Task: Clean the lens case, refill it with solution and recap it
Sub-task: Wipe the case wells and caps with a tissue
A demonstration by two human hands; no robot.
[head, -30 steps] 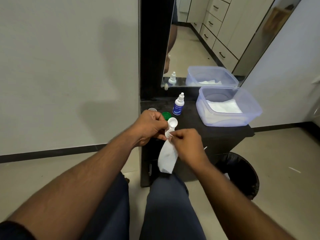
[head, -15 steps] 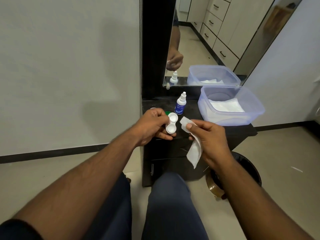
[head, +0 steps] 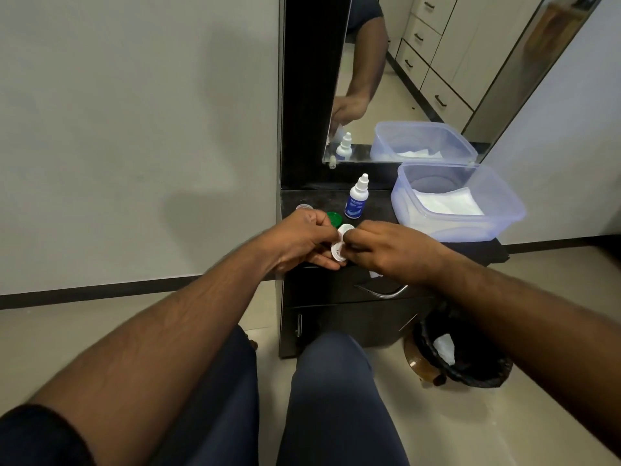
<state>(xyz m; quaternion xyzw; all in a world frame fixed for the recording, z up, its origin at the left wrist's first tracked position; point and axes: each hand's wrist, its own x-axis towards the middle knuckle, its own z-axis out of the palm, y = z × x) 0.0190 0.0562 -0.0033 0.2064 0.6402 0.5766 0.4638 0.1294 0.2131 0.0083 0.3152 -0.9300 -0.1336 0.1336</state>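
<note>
White lens case [head: 340,245], green cap [head: 334,217]

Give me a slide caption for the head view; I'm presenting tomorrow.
Both hands, left and right, hold the open white lens case before the solution bottle.

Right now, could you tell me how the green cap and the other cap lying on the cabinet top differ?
The green cap is a strong opaque green, while the pale cap looks whitish or clear. The green cap lies nearer the person, partly hidden behind the left hand; the pale cap sits further back, beside the left edge of the cabinet top, clear of both hands. Both are small, round, and off the lens case.
</note>
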